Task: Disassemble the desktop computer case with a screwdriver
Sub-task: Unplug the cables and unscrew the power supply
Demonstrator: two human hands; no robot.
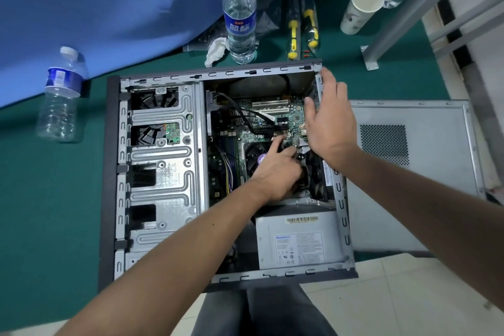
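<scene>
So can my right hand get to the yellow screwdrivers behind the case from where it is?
Probably yes. The right hand rests at the case's rear wall, holding nothing visible, and the yellow-handled screwdrivers lie just beyond that edge on the green mat, with nothing between.

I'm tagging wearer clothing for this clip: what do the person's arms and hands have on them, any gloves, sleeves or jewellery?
Both forearms are bare up to the frame edge, with no sleeves in view. The left hand and right hand wear no gloves, and no rings, watch or wristband show. Dark grey trousers appear at the bottom edge.
</scene>
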